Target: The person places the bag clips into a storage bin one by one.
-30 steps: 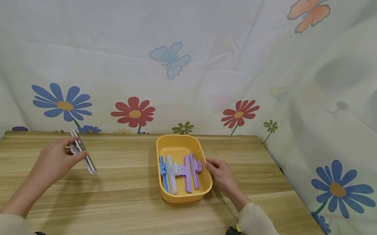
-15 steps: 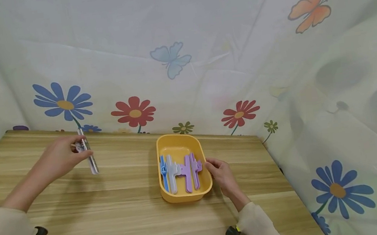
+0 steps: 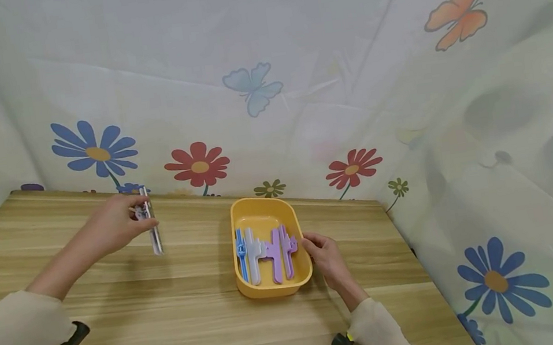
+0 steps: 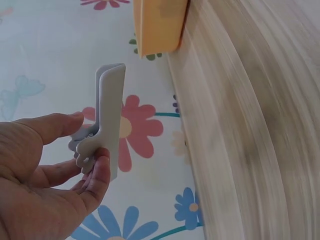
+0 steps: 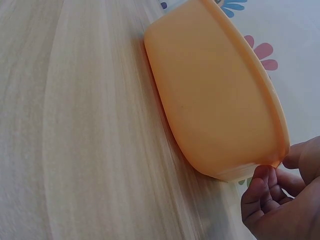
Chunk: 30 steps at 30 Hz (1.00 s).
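Note:
My left hand pinches a pale grey bag clip between thumb and fingers, above the table to the left of a yellow bin. The clip's long jaw stands nearly upright in the left wrist view. My right hand grips the right rim of the yellow bin with thumb and fingertips. Inside the bin lie a blue clip, a whitish clip and two purple clips, one in the middle and one at the right wall.
The bin stands on a wood-grain table close to its back edge. A white cloth printed with flowers and butterflies hangs behind and at the sides. A small purple thing shows at the far left corner.
My left hand has carried the pale clip to the right, nearer the bin. The right hand and the bin have stayed in place.

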### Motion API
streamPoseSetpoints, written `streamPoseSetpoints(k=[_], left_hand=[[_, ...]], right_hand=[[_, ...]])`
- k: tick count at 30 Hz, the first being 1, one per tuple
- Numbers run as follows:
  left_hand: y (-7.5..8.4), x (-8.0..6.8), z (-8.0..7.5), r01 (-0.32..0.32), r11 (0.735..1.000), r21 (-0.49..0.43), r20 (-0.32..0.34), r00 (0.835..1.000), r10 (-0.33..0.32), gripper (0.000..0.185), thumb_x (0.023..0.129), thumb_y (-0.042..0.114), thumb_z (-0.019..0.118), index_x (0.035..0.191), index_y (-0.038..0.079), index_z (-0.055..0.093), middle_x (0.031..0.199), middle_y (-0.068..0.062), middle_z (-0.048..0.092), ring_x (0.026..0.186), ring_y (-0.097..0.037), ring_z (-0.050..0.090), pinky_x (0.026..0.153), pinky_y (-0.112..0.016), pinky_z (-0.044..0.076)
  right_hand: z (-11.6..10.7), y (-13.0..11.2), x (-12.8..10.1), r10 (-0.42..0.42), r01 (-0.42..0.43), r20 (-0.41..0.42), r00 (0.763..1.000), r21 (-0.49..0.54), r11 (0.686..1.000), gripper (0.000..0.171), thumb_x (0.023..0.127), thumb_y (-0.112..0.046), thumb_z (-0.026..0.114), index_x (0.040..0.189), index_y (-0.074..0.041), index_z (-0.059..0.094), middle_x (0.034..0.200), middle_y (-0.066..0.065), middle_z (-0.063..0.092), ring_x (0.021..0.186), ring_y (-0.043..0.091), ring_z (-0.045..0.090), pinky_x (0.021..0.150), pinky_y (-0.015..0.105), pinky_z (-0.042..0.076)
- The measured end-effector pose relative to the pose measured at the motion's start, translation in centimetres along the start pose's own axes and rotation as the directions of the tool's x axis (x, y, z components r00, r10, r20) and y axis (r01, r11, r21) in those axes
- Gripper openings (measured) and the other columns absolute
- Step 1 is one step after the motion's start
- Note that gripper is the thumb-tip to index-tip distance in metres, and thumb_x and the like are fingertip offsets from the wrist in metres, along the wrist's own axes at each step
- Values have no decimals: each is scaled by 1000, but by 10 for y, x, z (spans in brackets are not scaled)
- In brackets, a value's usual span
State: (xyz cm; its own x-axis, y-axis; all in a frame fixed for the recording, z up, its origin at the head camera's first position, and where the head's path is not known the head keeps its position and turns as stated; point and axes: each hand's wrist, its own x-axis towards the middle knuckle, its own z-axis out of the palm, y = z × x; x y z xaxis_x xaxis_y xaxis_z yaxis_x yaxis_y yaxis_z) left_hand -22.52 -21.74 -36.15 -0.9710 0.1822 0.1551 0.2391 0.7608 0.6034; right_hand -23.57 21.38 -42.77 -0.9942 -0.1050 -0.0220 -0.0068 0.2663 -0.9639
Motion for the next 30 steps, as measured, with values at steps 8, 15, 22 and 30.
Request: streamPoseSetpoints(k=[8,15,22,30], left_hand=[[21,8,9,-7,999,-41,49,999,9,60,94,19,77,135,-18,54,99,-20,61,99,-41,66,69,-41,54],[36,16,16,-28,998,-55,68,997,32,60,94,18,77,136,-17,54,97,-17,67,91,-33,65,68,-39,51],[52,21,25,-45,997,-70,70,996,50,58,93,17,78,136,-15,56,96,-17,63,85,-29,60,68,-38,51],[72,27,37,-36,997,-73,71,997,41,56,93,18,78,136,-11,59,100,-16,61,87,-28,57,70,-36,51]], right_hand=[[0,2,0,8,-8,-9,1000,-4,1000,37,106,-7,55,136,14,57,126,32,63,104,29,65,88,41,55],[0,2,1,8,-8,-13,1000,-6,1000,37,106,-7,55,136,14,57,124,31,64,99,26,65,85,39,56],[0,1,1,6,-6,-17,1000,-11,1000,37,106,-8,55,136,14,58,125,32,63,104,31,65,86,39,56],[1,2,1,3,-3,-19,1000,3,1000,37,106,-6,55,136,15,57,125,33,63,109,39,64,89,43,56]])
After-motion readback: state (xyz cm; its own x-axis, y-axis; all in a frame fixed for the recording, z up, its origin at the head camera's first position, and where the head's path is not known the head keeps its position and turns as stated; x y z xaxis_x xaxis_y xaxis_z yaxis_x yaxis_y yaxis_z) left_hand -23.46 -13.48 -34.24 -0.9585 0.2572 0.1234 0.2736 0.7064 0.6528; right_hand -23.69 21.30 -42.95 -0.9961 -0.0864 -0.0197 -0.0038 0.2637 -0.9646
